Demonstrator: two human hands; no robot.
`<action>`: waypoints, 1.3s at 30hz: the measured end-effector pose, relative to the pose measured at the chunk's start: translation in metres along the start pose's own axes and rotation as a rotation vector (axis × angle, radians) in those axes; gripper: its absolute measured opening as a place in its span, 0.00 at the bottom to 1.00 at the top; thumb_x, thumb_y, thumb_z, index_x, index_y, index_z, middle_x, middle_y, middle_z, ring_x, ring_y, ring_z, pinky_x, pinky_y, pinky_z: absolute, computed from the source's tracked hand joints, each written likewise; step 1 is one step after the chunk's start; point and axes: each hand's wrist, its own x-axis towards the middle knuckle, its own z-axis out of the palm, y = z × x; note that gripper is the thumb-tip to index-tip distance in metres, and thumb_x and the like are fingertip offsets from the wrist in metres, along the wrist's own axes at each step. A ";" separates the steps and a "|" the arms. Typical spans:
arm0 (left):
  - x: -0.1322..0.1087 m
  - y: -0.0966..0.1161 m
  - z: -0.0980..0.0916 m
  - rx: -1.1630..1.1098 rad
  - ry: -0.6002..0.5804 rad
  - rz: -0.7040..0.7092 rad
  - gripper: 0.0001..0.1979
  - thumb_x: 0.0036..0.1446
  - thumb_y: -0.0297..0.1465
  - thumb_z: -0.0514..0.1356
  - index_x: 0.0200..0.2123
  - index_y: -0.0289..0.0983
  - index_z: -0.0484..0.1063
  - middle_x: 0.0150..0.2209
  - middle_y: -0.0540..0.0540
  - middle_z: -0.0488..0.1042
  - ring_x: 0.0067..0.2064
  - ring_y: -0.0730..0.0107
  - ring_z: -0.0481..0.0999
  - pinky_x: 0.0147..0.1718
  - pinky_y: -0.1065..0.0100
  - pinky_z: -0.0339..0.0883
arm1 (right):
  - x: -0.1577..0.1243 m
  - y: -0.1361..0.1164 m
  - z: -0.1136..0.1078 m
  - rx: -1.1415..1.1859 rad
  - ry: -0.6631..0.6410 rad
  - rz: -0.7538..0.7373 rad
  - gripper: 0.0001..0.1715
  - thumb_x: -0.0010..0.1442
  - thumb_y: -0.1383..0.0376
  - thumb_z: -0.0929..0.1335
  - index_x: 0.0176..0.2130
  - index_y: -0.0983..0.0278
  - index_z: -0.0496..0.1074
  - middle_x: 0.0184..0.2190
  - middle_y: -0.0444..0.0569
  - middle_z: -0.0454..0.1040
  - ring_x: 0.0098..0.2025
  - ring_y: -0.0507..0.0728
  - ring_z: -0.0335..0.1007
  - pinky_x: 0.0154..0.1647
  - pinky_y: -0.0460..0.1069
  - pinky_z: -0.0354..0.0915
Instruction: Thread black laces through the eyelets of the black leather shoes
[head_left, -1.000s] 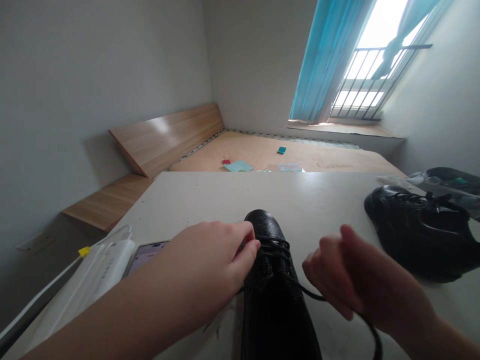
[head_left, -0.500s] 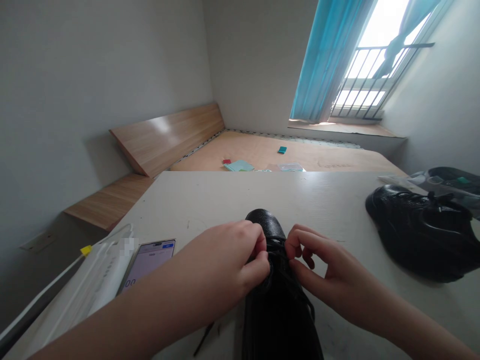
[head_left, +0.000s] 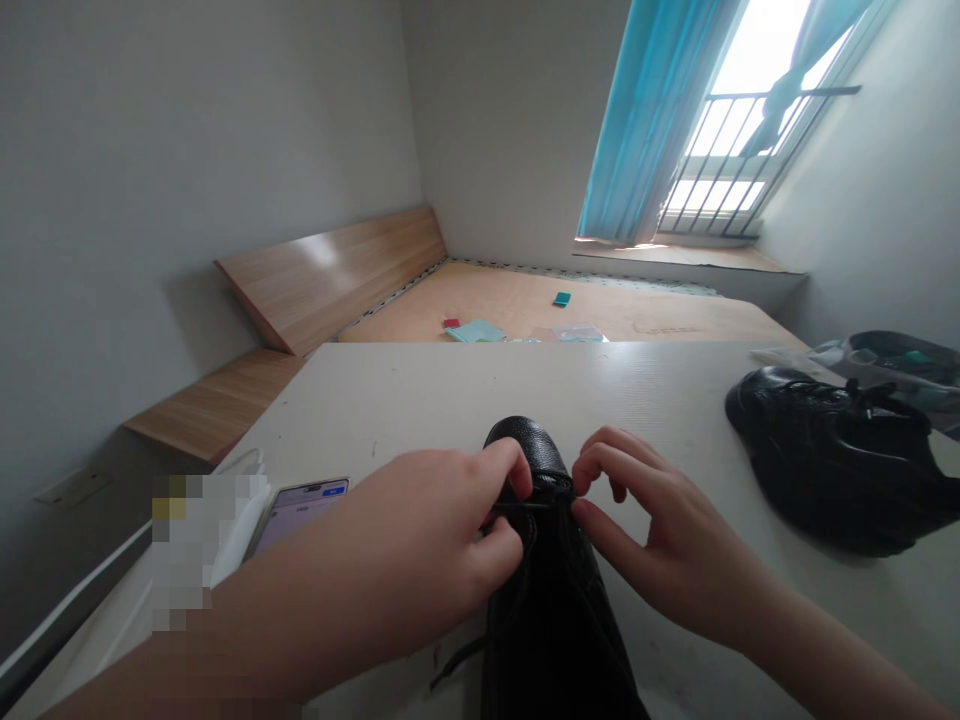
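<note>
A black leather shoe (head_left: 559, 620) lies on the white table in front of me, its toe pointing away. My left hand (head_left: 469, 540) bends over its left side with the fingers curled. Between that thumb and forefinger a stretch of black shoelace (head_left: 517, 506) shows near the lowest eyelets. At the shoe's right edge, the thumb and forefinger of my right hand (head_left: 652, 520) come close together against the lacing; what they pinch is hidden. A loose lace end (head_left: 459, 662) trails on the table left of the shoe.
Another black shoe (head_left: 832, 460), laced, stands at the right, before a dark-topped clear container (head_left: 900, 350). By my left forearm lie a phone (head_left: 300, 510) and a white object, partly blurred, with a cable. Beyond the table (head_left: 420, 385) is a bed platform (head_left: 660, 310) holding small flat items.
My left thumb and forefinger have moved apart, and lace now shows between them. The right hand has shifted slightly. The loose lace end left of the shoe has moved right and upward.
</note>
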 end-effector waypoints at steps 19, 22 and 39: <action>0.006 0.003 -0.017 -0.486 0.417 0.014 0.13 0.61 0.41 0.53 0.29 0.41 0.68 0.27 0.55 0.69 0.30 0.74 0.68 0.24 0.73 0.58 | 0.000 -0.001 -0.001 0.171 -0.091 0.061 0.09 0.53 0.76 0.63 0.32 0.61 0.63 0.31 0.43 0.66 0.34 0.53 0.62 0.32 0.49 0.60; 0.004 0.006 -0.014 -0.516 0.281 0.041 0.12 0.61 0.41 0.53 0.30 0.42 0.70 0.29 0.55 0.71 0.32 0.72 0.70 0.28 0.72 0.60 | -0.001 -0.001 0.002 0.201 -0.112 0.075 0.09 0.54 0.76 0.62 0.31 0.61 0.63 0.31 0.44 0.65 0.32 0.53 0.62 0.30 0.48 0.61; 0.014 0.006 0.010 -0.175 0.086 0.110 0.14 0.63 0.42 0.51 0.29 0.41 0.67 0.23 0.55 0.69 0.25 0.73 0.65 0.22 0.70 0.50 | -0.006 -0.001 0.005 -0.110 0.213 -0.204 0.06 0.64 0.69 0.63 0.43 0.63 0.64 0.41 0.50 0.65 0.44 0.56 0.62 0.43 0.50 0.62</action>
